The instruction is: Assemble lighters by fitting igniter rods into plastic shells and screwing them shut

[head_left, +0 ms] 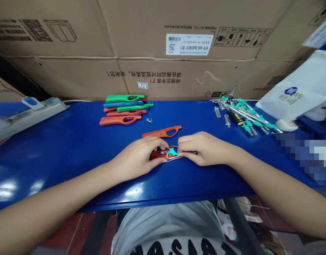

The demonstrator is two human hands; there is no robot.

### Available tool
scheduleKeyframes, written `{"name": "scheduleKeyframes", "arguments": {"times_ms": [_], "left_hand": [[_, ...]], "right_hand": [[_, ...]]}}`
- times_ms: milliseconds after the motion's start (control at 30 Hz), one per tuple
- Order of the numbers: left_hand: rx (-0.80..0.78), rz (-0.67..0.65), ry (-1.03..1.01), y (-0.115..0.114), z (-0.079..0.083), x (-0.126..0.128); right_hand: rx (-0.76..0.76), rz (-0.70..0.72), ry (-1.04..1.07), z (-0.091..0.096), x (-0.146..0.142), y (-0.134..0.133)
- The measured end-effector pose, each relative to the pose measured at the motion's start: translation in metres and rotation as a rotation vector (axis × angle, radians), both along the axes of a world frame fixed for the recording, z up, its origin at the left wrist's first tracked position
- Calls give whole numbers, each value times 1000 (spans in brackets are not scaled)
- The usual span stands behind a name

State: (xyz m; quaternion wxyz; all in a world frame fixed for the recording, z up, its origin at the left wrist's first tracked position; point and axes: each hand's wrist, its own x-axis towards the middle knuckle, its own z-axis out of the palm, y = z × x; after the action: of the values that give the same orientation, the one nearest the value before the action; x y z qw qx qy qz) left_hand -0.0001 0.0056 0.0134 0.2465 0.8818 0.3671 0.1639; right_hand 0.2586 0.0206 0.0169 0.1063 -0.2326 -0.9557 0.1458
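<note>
Assembly part-filled, not closed

Glossy blue tabletop (72, 152): left hand (136, 156) clasps open red plastic half-shell (155, 155) at front centre; right hand (202, 148) pinched at its right end, contents hidden. Loop-handled orange plastic half-shell (154, 134) lies just behind. Small teal plastic piece (173, 152) sits inside red one. Judged: internals partly placed; joining halves remains.

Power strip (43, 112), white bag (301, 81)
</note>
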Motion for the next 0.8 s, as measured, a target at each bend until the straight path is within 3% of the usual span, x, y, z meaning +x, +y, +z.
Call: {"name": "scheduleKeyframes", "arguments": {"times_ms": [267,500,800], "left_hand": [[94,-17,3,-1,-4,-2],[78,-20,-14,0,-7,-1],[16,-96,-101,1,-14,-1]], "right_hand": [[-42,-7,33,2,1,-2],[-100,-11,-14,2,2,0],[-163,-188,20,2,-1,0]]}}
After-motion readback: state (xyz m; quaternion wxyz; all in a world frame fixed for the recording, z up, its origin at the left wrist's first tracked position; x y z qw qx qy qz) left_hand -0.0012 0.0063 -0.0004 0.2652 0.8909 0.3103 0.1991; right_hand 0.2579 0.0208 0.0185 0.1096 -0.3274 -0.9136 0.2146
